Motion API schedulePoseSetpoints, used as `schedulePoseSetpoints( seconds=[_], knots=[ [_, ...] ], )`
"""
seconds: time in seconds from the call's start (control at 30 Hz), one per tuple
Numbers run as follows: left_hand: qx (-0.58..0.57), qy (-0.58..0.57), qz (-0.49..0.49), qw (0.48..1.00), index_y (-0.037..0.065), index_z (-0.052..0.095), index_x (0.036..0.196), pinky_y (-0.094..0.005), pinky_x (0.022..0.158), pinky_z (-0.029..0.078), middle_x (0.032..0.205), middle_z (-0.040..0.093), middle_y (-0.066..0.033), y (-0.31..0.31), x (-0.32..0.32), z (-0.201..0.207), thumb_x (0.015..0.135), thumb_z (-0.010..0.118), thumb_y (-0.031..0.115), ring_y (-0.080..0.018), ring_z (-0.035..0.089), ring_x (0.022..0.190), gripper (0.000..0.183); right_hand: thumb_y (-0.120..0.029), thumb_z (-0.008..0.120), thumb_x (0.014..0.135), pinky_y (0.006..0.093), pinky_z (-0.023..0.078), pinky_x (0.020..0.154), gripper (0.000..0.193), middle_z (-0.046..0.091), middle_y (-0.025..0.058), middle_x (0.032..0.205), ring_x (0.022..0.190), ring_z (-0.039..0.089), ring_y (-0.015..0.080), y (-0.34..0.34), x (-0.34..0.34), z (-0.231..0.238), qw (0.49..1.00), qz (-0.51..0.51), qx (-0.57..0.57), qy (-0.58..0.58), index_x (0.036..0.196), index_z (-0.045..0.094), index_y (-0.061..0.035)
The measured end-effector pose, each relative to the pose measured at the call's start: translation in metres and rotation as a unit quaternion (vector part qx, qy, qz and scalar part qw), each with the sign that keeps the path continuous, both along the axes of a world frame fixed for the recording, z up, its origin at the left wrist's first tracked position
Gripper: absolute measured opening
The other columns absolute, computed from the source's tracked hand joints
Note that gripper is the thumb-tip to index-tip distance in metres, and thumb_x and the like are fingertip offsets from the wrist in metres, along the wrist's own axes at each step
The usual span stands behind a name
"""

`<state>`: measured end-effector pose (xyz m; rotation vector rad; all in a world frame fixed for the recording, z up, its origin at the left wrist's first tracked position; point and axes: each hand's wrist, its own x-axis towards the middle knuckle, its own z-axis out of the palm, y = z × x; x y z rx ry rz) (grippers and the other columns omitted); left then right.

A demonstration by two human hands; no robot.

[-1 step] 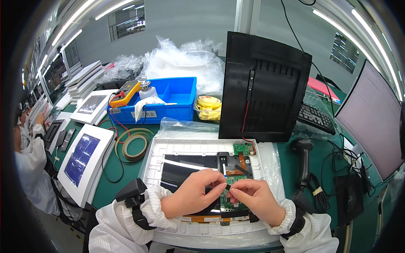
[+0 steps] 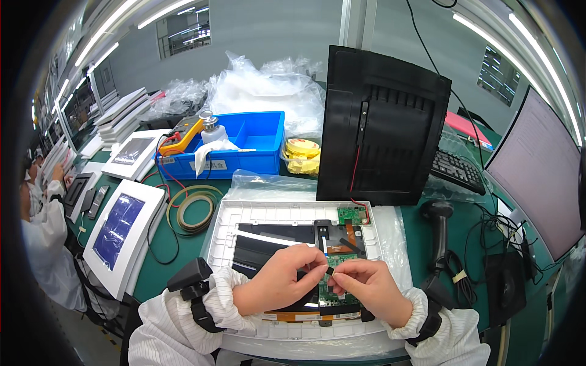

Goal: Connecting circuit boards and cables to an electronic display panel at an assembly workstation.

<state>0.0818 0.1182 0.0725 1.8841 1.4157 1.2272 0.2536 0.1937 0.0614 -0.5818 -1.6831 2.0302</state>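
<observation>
Both hands meet over an opened device with a white frame (image 2: pixel 223 213), which lies on clear plastic. Thumb and forefinger of my left hand (image 2: pixel 284 274) are pinched at the left end of a small black strip (image 2: pixel 330 271). My right hand (image 2: pixel 369 287) pinches the strip's other end, its fingers curled. What the strip is made of is too small to tell. Just beneath the fingertips lies a green circuit board (image 2: pixel 342 261), partly hidden by my hands. A smaller green board (image 2: pixel 352 215) sits at the frame's upper right, with an orange flat cable (image 2: pixel 350 232) below it.
A black back cover (image 2: pixel 384 128) stands upright behind the frame, joined by a red wire. Left are tape rolls (image 2: pixel 195 213), white-framed panels (image 2: pixel 125 235), a blue bin (image 2: pixel 262 143) and a yellow meter (image 2: pixel 183 135). Right are a scanner (image 2: pixel 437 232), cables, a monitor (image 2: pixel 540 171). A co-worker (image 2: pixel 46 226) sits far left.
</observation>
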Motion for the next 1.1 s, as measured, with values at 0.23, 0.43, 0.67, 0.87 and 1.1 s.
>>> schedulePoseSetpoints(
  seconds=[0.23, 0.43, 0.67, 0.87, 1.1],
  knots=[
    [-0.028, 0.008, 0.019, 0.999, -0.001, 0.053, 0.078, -0.0300, 0.058, 0.043, 0.069, 0.053, -0.0102, 0.000, 0.005, 0.002, 0.078, 0.057, 0.008, -0.0215, 0.053, 0.064, 0.009, -0.006, 0.056, 0.083, 0.0193, 0.047, 0.065, 0.015, 0.060, 0.0068, 0.081, 0.071, 0.055, 0.0084, 0.000, -0.001, -0.001, 1.000, -0.003, 0.006, 0.002, 0.092, 0.060, 0.0056],
    [0.105, 0.077, 0.043, 0.991, 0.001, 0.057, 0.077, -0.0327, 0.064, 0.046, 0.073, 0.058, -0.0103, 0.000, 0.006, -0.003, 0.069, 0.062, 0.003, -0.0252, 0.056, 0.070, 0.010, -0.006, 0.056, 0.083, 0.0189, 0.046, 0.064, 0.014, 0.061, 0.0069, 0.082, 0.071, 0.056, 0.0085, -0.001, -0.002, -0.001, 0.999, -0.033, 0.022, -0.002, 0.091, 0.060, 0.0052],
    [0.119, 0.071, 0.054, 0.989, 0.001, 0.062, 0.076, -0.0294, 0.063, 0.046, 0.074, 0.061, -0.0097, -0.002, 0.009, -0.002, 0.064, 0.065, -0.001, -0.0230, 0.058, 0.070, 0.012, -0.003, 0.059, 0.077, 0.0192, 0.046, 0.059, 0.010, 0.061, 0.0073, 0.079, 0.069, 0.056, 0.0091, -0.004, -0.003, -0.006, 0.987, -0.083, 0.140, -0.002, 0.084, 0.062, 0.0045],
    [0.099, 0.069, 0.057, 0.991, 0.001, 0.063, 0.076, -0.0287, 0.062, 0.046, 0.074, 0.061, -0.0098, -0.001, 0.006, -0.005, 0.064, 0.066, 0.001, -0.0228, 0.058, 0.068, 0.012, -0.002, 0.060, 0.076, 0.0195, 0.045, 0.058, 0.010, 0.061, 0.0075, 0.078, 0.067, 0.056, 0.0099, -0.005, -0.003, -0.004, 0.975, -0.088, 0.201, -0.018, 0.083, 0.062, 0.0039],
    [0.085, 0.046, 0.049, 0.994, 0.002, 0.064, 0.077, -0.0292, 0.062, 0.047, 0.074, 0.062, -0.0098, -0.002, 0.007, -0.003, 0.065, 0.066, 0.002, -0.0227, 0.059, 0.069, 0.012, -0.002, 0.060, 0.076, 0.0185, 0.045, 0.057, 0.010, 0.061, 0.0070, 0.077, 0.067, 0.056, 0.0089, -0.005, -0.003, -0.005, 0.980, -0.087, 0.178, -0.011, 0.083, 0.062, 0.0045]
  ],
)
